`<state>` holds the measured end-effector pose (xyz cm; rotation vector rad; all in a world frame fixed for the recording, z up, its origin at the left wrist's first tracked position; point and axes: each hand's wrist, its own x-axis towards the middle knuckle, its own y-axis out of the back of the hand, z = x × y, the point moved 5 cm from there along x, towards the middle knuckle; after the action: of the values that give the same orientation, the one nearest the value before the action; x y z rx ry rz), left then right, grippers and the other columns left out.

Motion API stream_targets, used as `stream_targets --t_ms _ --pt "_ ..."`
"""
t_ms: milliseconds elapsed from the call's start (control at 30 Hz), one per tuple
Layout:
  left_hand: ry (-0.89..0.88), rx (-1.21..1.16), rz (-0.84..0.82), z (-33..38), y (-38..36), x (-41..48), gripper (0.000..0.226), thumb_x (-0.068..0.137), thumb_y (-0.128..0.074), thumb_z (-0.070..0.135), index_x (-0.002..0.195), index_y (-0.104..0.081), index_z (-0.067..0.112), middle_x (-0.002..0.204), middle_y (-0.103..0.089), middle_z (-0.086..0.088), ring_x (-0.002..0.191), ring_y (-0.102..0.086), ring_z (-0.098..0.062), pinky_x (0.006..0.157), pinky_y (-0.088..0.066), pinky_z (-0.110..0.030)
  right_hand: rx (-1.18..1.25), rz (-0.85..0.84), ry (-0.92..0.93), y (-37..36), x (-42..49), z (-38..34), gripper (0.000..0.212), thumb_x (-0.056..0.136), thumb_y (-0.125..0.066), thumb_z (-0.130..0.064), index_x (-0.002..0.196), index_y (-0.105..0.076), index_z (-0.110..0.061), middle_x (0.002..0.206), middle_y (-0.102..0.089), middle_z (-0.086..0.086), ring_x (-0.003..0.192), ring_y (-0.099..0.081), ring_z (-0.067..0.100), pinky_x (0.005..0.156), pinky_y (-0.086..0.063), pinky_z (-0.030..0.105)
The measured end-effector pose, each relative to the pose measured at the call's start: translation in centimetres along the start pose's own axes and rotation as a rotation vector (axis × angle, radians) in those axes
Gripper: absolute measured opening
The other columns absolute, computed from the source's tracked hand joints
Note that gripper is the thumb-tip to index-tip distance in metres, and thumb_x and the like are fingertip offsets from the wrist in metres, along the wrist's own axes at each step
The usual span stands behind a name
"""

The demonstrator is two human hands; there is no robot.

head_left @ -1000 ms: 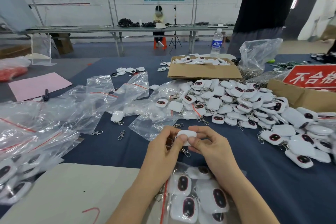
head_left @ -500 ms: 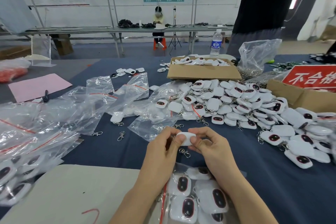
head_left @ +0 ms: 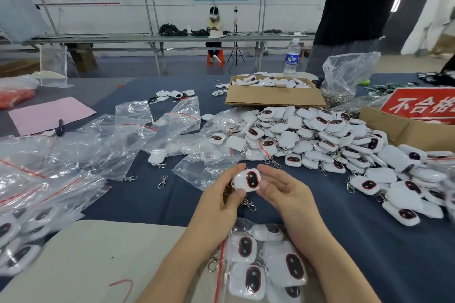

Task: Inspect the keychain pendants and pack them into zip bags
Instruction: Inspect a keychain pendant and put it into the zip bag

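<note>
We hold one keychain pendant (head_left: pixel 247 179) between both hands, above the blue cloth of the desk (head_left: pixel 147 200). The left grip (head_left: pixel 220 203) pinches it, thumb under its lower left corner and fingertips on its top edge. The right grip (head_left: pixel 283 194) closes more loosely, thumb against the pendant's right edge and fingers curved behind it.

The pendant is a smooth white rounded block, face turned toward us. The long axis of its dark glossy oval, rimmed in red, stands near upright with a slight lean. Its small loop points toward the left grip, and a metal clasp (head_left: pixel 249 205) dangles below.

Just beneath our wrists lies a clear zip bag (head_left: pixel 261 268) with a red seal line, filled with like pendants. Right of the right grip and beyond it spreads a loose pile of pendants (head_left: pixel 320 135), and behind that stands a brown cardboard box (head_left: pixel 273 97). Left of the left grip, crinkled empty zip bags (head_left: pixel 98 145) are scattered.
</note>
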<state>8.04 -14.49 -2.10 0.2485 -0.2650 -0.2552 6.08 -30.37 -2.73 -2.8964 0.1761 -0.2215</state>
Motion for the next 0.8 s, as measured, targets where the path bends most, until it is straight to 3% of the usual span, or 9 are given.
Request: stream_targets --t_ms 67,267,433,567,700,800 --pt "-0.001 0.0 0.01 0.01 -0.02 0.11 0.048 0.1 -0.057 0.002 0.132 -0.06 0.036 0.123 -0.068 0.02 0.115 -0.061 0.004 0.101 -0.045 -0.016 -0.023 -0.001 0.003 -0.02 -0.05 -0.01 0.026 0.089 -0.071 -0.015 0.112 -0.074 -0.025 0.107 -0.078 0.004 0.102 -0.073 0.015 0.081 -0.056 0.018" --pt "-0.006 0.003 0.016 0.23 -0.04 0.2 0.054 0.098 -0.055 -0.003 0.123 -0.061 0.044 0.115 -0.066 0.034 0.112 -0.057 0.014 0.09 -0.039 -0.002 -0.1 0.017 0.0 -0.01 -0.12 -0.1 0.032 0.095 -0.062 0.001 0.11 -0.073 -0.024 0.099 -0.078 0.002 0.089 -0.072 0.008 0.073 -0.054 0.018" --pt "0.002 0.016 0.018 0.0 -0.02 0.08 0.049 0.099 -0.056 0.002 0.127 -0.062 0.041 0.108 -0.071 0.022 0.098 -0.064 -0.001 0.088 -0.048 -0.013 -0.117 0.038 0.003 0.01 -0.11 -0.15 0.028 0.096 -0.062 -0.002 0.106 -0.075 -0.025 0.097 -0.079 -0.001 0.085 -0.071 0.006 0.069 -0.054 0.016" --pt "-0.005 0.005 0.017 0.08 0.0 -0.08 0.034 0.103 -0.055 0.019 0.131 -0.06 0.038 0.097 -0.07 0.023 0.093 -0.063 0.004 0.086 -0.046 -0.01 -0.034 0.089 -0.05 -0.01 0.1 0.19 0.017 0.095 -0.066 -0.012 0.101 -0.079 -0.022 0.08 -0.076 0.001 0.069 -0.066 0.008 0.063 -0.053 0.016" --pt "-0.012 0.044 0.023 0.31 -0.01 -0.21 0.033 0.104 -0.04 0.041 0.129 -0.061 0.034 0.074 -0.059 0.02 0.074 -0.055 0.004 0.072 -0.043 -0.01 -0.038 0.094 -0.063 -0.08 0.15 0.41 0.012 0.095 -0.067 -0.017 0.1 -0.077 -0.021 0.075 -0.074 0.0 0.066 -0.066 0.009 0.061 -0.053 0.018" --pt "0.018 0.012 0.016 0.45 0.04 -0.16 0.032 0.106 -0.039 0.038 0.128 -0.061 0.03 0.078 -0.061 0.015 0.076 -0.057 0.001 0.075 -0.043 -0.011 -0.066 0.085 -0.071 -0.17 0.07 0.27 0.013 0.096 -0.066 -0.016 0.104 -0.075 -0.02 0.076 -0.074 0.0 0.068 -0.067 0.009 0.063 -0.054 0.019"
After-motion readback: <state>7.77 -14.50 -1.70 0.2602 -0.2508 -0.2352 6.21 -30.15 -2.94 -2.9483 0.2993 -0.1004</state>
